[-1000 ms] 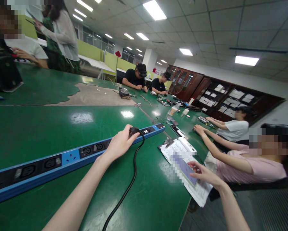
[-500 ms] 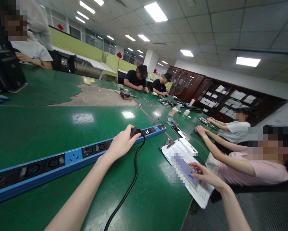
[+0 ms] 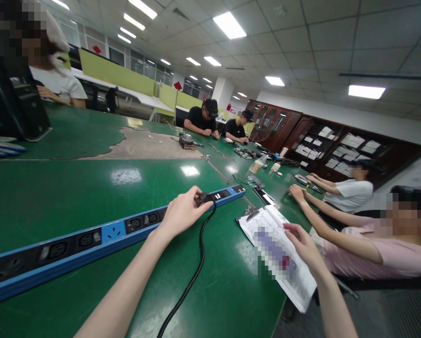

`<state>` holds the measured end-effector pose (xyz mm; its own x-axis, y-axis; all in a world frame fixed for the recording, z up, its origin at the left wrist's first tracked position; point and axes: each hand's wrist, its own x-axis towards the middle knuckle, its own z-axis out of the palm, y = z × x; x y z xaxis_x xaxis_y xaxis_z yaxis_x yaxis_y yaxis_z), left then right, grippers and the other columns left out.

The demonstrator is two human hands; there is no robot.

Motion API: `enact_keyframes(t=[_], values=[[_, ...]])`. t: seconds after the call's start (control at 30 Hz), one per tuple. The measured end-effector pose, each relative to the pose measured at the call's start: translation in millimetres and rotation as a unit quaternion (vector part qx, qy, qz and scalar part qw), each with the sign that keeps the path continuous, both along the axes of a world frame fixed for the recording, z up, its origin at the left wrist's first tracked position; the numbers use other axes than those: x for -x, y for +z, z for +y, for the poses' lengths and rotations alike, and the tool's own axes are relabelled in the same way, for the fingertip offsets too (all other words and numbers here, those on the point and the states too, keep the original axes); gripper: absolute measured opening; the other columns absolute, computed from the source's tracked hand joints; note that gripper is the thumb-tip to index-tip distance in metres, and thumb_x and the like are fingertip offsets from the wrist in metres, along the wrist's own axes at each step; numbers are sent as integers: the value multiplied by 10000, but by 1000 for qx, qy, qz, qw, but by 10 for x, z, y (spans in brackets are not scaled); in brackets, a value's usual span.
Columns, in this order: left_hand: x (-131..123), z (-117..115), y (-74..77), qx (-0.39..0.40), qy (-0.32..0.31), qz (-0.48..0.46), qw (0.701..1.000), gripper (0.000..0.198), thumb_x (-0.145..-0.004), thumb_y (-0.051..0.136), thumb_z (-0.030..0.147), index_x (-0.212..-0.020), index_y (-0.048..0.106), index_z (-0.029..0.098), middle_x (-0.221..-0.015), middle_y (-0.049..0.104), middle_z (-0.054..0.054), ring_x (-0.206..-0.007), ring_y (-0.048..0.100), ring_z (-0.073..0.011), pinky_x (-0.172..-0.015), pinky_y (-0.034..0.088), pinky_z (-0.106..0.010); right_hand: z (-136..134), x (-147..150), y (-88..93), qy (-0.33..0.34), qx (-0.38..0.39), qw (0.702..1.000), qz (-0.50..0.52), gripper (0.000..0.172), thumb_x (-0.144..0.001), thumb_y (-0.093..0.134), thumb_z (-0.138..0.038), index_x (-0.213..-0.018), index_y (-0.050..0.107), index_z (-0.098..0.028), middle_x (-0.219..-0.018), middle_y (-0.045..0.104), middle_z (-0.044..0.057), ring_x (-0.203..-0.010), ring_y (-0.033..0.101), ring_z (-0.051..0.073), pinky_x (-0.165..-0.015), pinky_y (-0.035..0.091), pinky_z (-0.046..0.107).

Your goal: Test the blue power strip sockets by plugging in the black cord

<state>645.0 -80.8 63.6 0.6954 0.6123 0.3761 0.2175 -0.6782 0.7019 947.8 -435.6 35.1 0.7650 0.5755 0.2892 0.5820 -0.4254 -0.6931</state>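
Observation:
My left hand [image 3: 184, 211] is closed around a black power plug [image 3: 206, 198] at the far part of a long blue and black power strip [image 3: 113, 231]. Whether the plug sits in a socket is hidden by my fingers. Its black cord [image 3: 199, 256] runs down the table towards me. Over the right side of a clipboard with papers [image 3: 303, 293], my right hand [image 3: 307, 246] has its fingers stretched out, their tips at the end of a white device [image 3: 275, 212]. A purplish phone-like object [image 3: 273, 251], blurred out, lies on the papers.
The green table [image 3: 72, 188] has a torn patch of covering. A black computer case [image 3: 15, 94] and gloves [image 3: 4, 148] are at the left. Farther off are a cup [image 3: 258, 164] and electronic parts [image 3: 243, 152]. A person in pink [image 3: 358, 244] sits at the right.
My right hand has moved off the purplish object and up to the white device. My left hand keeps hold of the plug. The view has shifted slightly.

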Motion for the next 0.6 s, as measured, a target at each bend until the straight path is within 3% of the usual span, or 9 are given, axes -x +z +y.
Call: enact_keyframes(t=[0.07, 0.17, 0.3, 0.33, 0.43, 0.6], values=[[4, -32, 31, -12, 14, 6, 1000, 424, -818, 600, 666, -940, 590, 260, -802, 704, -12, -714, 647, -226, -584, 360, -284, 358, 304, 161, 39, -18, 998, -34, 404, -925, 532, -514, -1225, 626, -260, -1228, 655, 107, -1102, 612, 285, -997, 479, 475], [1, -85, 79, -30, 27, 20, 999, 465, -772, 622, 711, -853, 587, 255, -768, 697, -7, -691, 639, -222, -580, 349, -281, 980, 880, 375, 166, -20, 984, -63, 415, -952, 533, -448, -1341, 554, -304, -1311, 604, 86, -1180, 574, 282, -1026, 460, 512], [-2, -108, 120, -45, 36, 43, 997, 496, -762, 597, 746, -776, 586, 250, -711, 675, -7, -658, 627, -219, -570, 329, -278, 1717, 1486, 440, 353, -15, 931, -94, 673, -900, 652, -353, -1509, 365, -340, -1497, 441, 58, -1360, 418, 284, -1127, 361, 538], [1, -99, 123, -47, 40, 48, 997, 499, -775, 579, 747, -761, 584, 248, -698, 670, -10, -656, 624, -220, -567, 324, -278, 1856, 1571, 424, 369, -18, 923, -107, 689, -897, 658, -336, -1515, 353, -335, -1509, 421, 59, -1376, 394, 282, -1148, 331, 534], [14, -52, 124, -44, 46, 63, 996, 513, -803, 537, 748, -727, 575, 241, -671, 656, -15, -643, 612, -216, -559, 312, -277, 2157, 1680, 363, 350, -40, 925, -141, 507, -937, 579, -275, -1425, 445, -309, -1391, 506, 78, -1301, 443, 281, -1120, 347, 527], [11, 24, 85, -4, 13, 53, 998, 536, -795, 530, 769, -799, 600, 238, -729, 677, -11, -676, 622, -205, -577, 358, -280, 2388, 1543, 322, 373, -31, 918, -129, 339, -961, 465, -221, -1298, 489, -245, -1212, 572, 79, -1105, 541, 230, -984, 442, 412]])
